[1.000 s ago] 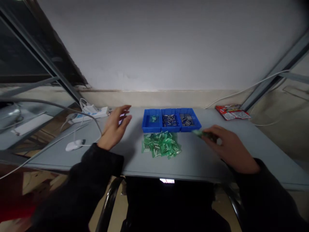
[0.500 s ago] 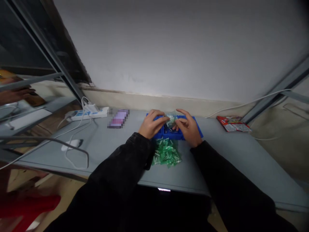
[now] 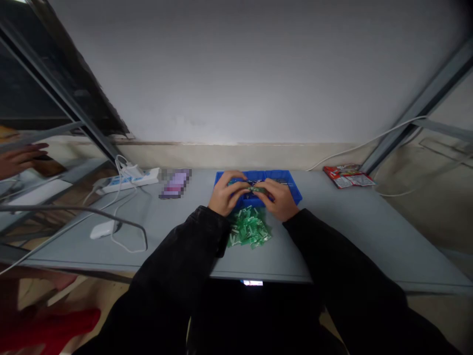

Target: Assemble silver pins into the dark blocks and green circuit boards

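Observation:
A blue divided tray (image 3: 294,190) lies on the grey table, with small dark parts in its compartments. Over its left part, my left hand (image 3: 227,193) pinches one end of a small greenish packet (image 3: 254,189). The other end is pinched by my right hand (image 3: 278,198), over the tray's middle and right. What is inside the packet is too small to tell. In front of the tray, just below both hands, lies a pile of small green clear packets (image 3: 250,228).
On the left are a white power strip (image 3: 142,180) with cables, a white plug-like device (image 3: 103,230) and a purple pixelated item (image 3: 176,183). A red snack bag (image 3: 349,176) lies at the back right. Another person's hand (image 3: 22,160) shows at far left.
My hands have come closer together, and the packet between them now looks narrower and greener. More of the tray shows. The whole view has shifted slightly.

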Tool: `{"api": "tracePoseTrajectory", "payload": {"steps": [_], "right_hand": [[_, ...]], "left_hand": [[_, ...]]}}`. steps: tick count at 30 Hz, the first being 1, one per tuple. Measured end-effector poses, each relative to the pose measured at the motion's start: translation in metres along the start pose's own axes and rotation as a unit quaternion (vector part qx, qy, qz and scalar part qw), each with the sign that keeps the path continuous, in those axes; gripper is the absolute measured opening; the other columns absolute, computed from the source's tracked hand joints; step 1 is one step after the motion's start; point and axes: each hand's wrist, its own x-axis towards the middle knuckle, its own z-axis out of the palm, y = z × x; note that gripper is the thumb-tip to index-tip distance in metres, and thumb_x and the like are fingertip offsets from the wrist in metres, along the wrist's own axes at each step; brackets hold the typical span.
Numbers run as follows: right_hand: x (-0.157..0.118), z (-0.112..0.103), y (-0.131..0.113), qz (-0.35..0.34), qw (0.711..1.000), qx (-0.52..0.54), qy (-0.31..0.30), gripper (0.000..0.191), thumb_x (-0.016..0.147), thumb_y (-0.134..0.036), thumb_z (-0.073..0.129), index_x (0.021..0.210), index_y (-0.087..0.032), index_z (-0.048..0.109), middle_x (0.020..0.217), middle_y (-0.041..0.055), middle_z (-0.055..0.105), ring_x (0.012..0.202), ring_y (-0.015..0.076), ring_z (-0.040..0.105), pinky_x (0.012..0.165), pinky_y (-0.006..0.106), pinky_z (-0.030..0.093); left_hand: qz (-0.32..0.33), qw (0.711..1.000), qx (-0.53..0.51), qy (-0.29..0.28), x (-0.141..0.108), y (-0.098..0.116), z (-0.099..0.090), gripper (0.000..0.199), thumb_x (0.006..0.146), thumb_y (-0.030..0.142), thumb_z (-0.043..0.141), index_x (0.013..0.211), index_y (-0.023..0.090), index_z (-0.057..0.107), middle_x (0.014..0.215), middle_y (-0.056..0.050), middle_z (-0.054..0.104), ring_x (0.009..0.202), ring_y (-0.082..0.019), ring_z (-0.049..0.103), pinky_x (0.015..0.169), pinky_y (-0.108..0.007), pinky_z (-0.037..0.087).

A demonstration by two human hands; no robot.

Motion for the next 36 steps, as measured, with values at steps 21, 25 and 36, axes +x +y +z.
{"api": "tracePoseTrajectory", "payload": {"steps": [21,25,36], "right_hand": [[0.003,0.000,-0.005,0.114,0.981,0.154,-0.015,0.017,0.092,-0.029,0.072,0.106,-0.020,0.067,0.091,0.0030,0.072,0.073,0.0147,0.062,0.065,0.028,0.046],[0.002,0.001,-0.005,0.158,0.970,0.183,-0.003,0.028,0.089,-0.026,0.072,0.115,-0.022,0.061,0.081,-0.0016,0.066,0.064,0.0131,0.058,0.063,0.028,0.046],[0.000,-0.002,-0.006,0.198,0.938,0.284,0.013,0.028,0.098,-0.034,0.062,0.123,-0.026,0.053,0.065,-0.0063,0.057,0.051,0.0134,0.056,0.053,0.028,0.045]], "left_hand": [[-0.130,0.988,-0.022,-0.074,-0.009,0.012,0.006,0.019,0.101,0.034,0.062,0.092,0.018,0.065,0.087,-0.003,0.070,0.081,-0.017,0.065,0.078,-0.030,0.050],[-0.152,0.988,-0.026,-0.027,-0.008,0.014,0.008,0.017,0.097,0.033,0.069,0.107,0.019,0.065,0.084,-0.001,0.071,0.078,-0.015,0.069,0.079,-0.029,0.053],[-0.054,0.998,-0.007,-0.038,-0.005,0.011,0.004,0.028,0.103,0.016,0.049,0.122,0.022,0.070,0.110,-0.007,0.075,0.107,-0.021,0.064,0.097,-0.043,0.053]]}}
